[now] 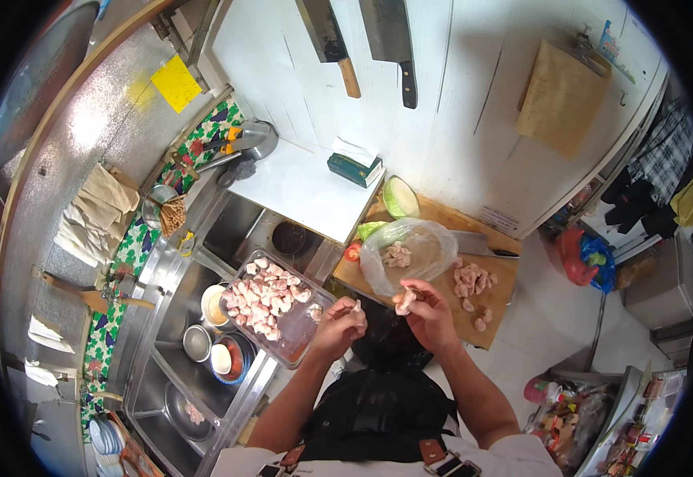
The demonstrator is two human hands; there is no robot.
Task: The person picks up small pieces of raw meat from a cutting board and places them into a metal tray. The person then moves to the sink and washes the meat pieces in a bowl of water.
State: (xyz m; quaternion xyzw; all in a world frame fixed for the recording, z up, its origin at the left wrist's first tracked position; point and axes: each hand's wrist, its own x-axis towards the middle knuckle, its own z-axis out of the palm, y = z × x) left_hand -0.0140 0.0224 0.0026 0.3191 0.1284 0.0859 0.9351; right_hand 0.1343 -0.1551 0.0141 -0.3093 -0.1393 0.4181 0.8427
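My right hand (433, 319) pinches a piece of pale pink raw meat (405, 302) between thumb and fingers, just off the near edge of a wooden cutting board (436, 208). At the right rim of a clear plastic tray (291, 340), the fingertips of my left hand (340, 328) close on what looks like a small pale scrap of meat (357, 306). Many raw meat pieces (266, 292) fill much of the tray. A clear plastic bag (436, 238) lies open on the board with some meat (397, 255) in it. More pieces (473, 279) lie right of the bag.
Behind the bag, a cleaver (470, 242) lies on the board near a cut cabbage (401, 198) and a tomato (353, 252). Steel sinks (167, 325) with bowls (197, 343) stand left. A tissue box (355, 170) sits on a white surface; two cleavers (391, 36) hang above.
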